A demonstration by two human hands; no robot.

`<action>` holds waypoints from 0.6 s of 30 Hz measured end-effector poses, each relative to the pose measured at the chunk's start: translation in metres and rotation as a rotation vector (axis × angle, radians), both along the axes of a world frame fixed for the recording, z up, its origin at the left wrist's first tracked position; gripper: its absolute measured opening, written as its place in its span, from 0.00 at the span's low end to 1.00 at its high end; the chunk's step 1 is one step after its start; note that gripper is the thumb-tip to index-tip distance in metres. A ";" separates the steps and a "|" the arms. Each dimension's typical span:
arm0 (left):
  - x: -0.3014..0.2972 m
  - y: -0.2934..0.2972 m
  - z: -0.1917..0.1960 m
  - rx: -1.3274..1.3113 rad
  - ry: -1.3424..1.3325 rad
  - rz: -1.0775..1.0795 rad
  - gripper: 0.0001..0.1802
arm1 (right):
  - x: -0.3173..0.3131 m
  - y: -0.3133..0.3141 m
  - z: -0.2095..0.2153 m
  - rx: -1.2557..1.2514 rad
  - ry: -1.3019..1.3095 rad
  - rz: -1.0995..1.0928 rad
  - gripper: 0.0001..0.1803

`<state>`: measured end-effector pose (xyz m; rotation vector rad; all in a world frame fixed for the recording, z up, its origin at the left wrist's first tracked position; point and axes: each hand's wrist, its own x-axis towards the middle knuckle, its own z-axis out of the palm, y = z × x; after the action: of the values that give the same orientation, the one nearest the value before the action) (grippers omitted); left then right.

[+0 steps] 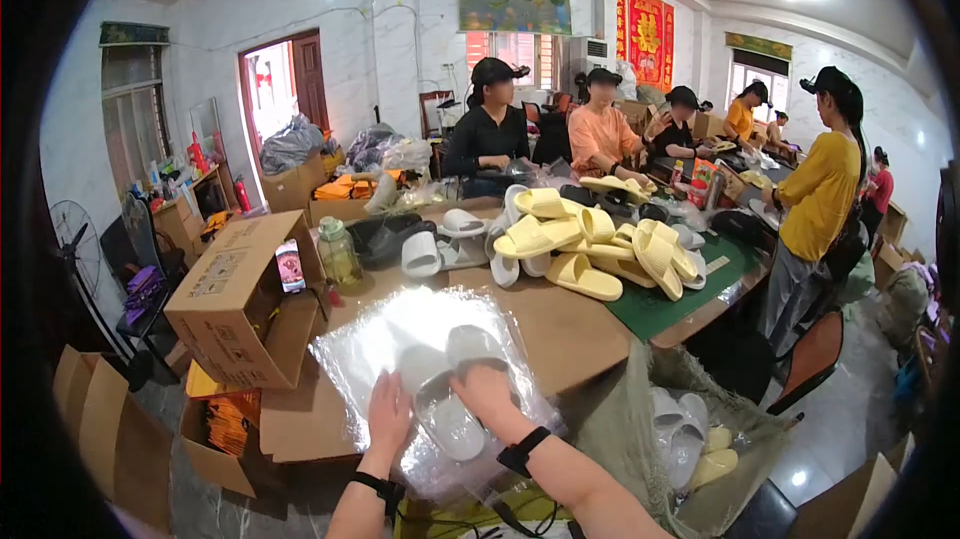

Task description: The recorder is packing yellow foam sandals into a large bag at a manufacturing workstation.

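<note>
A pair of pale grey slide slippers (455, 426) lies on a stack of clear plastic bags (365, 324) on the cardboard-covered table in front of me. My left hand (388, 411) rests on the bags at the left of the pair, its fingers stretched out and holding nothing. On the right, my right hand (484, 394) is closed on one grey slipper, with some of its fingertips hidden against the strap. Both wrists wear black bands. Beyond the bags, a heap of yellow slippers (585, 274) and grey slippers (422, 255) covers the table.
An open cardboard box (225, 304) with a phone (290, 266) stands at left, beside a glass jar (338, 251). A green cutting mat (690, 289) lies at right. Below it hangs a sack (640, 429) with slippers inside. Several co-workers (490, 129) are around the table.
</note>
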<state>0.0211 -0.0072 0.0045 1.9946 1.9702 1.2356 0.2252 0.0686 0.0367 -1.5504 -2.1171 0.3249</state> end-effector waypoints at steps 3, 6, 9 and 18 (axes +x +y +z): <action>-0.003 0.004 -0.003 0.036 0.016 0.002 0.27 | 0.002 -0.007 0.008 0.068 -0.016 0.039 0.28; 0.007 0.014 -0.001 0.068 -0.022 -0.062 0.27 | 0.019 -0.004 0.012 -0.016 -0.029 0.027 0.27; -0.009 0.012 -0.013 0.007 -0.031 0.010 0.27 | -0.001 -0.002 0.006 0.015 0.046 0.123 0.24; 0.006 0.000 0.007 0.039 -0.085 -0.042 0.31 | -0.013 -0.002 -0.022 0.172 0.128 0.011 0.12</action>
<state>0.0268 -0.0069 0.0117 1.9565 1.8698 1.3360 0.2121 0.0667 0.0145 -1.3834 -1.9992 0.2327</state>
